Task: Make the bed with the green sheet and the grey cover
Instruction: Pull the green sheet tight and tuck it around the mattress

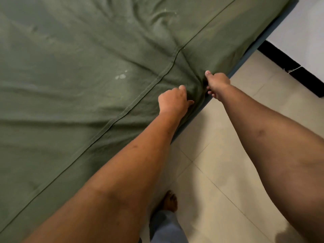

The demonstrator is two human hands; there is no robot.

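Observation:
The green sheet (pixel 84 81) covers the whole mattress, creased, with a stitched hem line running diagonally near the bed's side. My left hand (pixel 172 100) grips a fold of the sheet at the mattress edge, fingers curled into the cloth. Just to its right, my right hand (pixel 217 83) pinches the sheet's hanging edge, thumb on top and fingers tucked under the cloth at the side of the mattress. The fabric bunches into wrinkles between the two hands. No grey cover is in view.
A dark blue-grey bed edge (pixel 273 30) shows below the sheet along the side. Beige floor tiles (pixel 228 172) lie to the right, with a black skirting (pixel 289 67) under a white wall. My bare foot (pixel 169 201) stands close to the bed.

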